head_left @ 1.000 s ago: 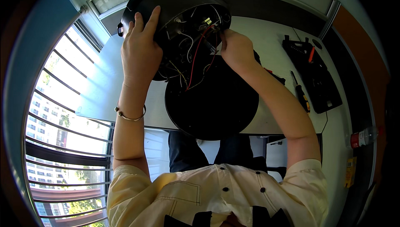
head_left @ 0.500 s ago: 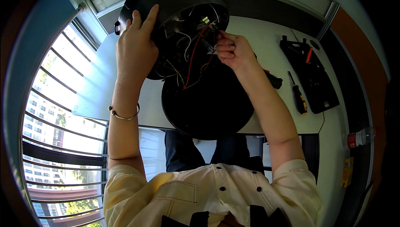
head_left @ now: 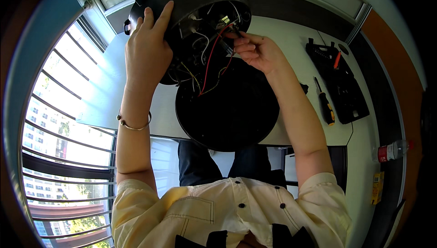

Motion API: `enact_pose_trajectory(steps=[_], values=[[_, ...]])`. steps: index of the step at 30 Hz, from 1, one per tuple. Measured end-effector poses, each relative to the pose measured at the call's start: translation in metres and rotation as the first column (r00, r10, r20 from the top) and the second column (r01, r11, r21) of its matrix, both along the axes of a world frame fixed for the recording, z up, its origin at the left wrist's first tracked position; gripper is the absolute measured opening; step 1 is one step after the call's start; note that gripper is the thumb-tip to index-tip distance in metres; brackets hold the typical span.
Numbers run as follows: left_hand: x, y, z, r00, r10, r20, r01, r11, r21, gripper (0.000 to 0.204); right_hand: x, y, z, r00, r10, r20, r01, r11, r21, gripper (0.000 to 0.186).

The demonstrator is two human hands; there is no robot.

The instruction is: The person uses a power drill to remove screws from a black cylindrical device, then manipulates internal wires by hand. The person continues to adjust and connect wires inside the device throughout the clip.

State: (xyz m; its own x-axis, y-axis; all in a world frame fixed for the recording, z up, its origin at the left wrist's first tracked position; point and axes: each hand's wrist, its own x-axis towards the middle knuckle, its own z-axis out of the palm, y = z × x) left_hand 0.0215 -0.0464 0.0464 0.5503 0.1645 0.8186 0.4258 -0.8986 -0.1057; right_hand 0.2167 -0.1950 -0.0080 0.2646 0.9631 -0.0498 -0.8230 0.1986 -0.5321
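Note:
A black, rounded appliance housing (head_left: 191, 2), like an electric cooker's, lies tipped with its open underside facing me. My left hand (head_left: 148, 48) holds its left side, fingers spread along the outer wall and thumb out of sight. Red, white and yellowish wires (head_left: 212, 57) hang from inside it, some reaching the round black base cover (head_left: 227, 111) at the table's front edge. At the right of the opening, my right hand (head_left: 257, 50) has its fingers bent around something dark and slim beside the wires, too dim to name.
On the right of the pale table (head_left: 296, 120) lie a yellow-and-black screwdriver (head_left: 326, 107) and an open black tool case (head_left: 339, 84) with a red-handled tool (head_left: 337, 60) in it. Farther right are a plastic bottle (head_left: 393, 151) and a small yellow box (head_left: 377, 188). A blinded window (head_left: 68, 157) is at left.
My right hand has turned slightly and its fingers have loosened from a tighter fist, still at the wires. The left hand stays on the housing. The view has shifted a little.

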Motion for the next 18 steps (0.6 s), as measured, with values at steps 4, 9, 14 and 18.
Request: enact_pose_trajectory(steps=[4, 9, 14, 18], values=[[0.000, 0.000, 0.000, 1.000, -0.008, -0.005, 0.008, 1.000, 0.018, 0.067, 0.008, 0.002, -0.007, 0.997, -0.047, 0.062, 0.048, 0.999, -0.026, 0.020], [-0.002, 0.001, 0.001, 1.000, -0.003, -0.008, 0.003, 1.000, 0.010, 0.070, -0.006, 0.000, 0.007, 0.785, -0.209, 0.584, 0.346, 0.929, -0.132, 0.017], [0.000, 0.002, 0.000, 1.000, 0.016, 0.003, -0.016, 0.999, 0.041, 0.075, -0.009, 0.007, 0.007, 0.087, -0.178, 0.980, 0.686, 0.724, 0.070, 0.021], [-0.001, -0.001, 0.003, 1.000, -0.020, -0.012, 0.020, 1.000, -0.002, 0.067, -0.013, 0.005, 0.004, -0.660, 0.064, 0.748, 0.612, 0.623, 0.487, 0.017]])
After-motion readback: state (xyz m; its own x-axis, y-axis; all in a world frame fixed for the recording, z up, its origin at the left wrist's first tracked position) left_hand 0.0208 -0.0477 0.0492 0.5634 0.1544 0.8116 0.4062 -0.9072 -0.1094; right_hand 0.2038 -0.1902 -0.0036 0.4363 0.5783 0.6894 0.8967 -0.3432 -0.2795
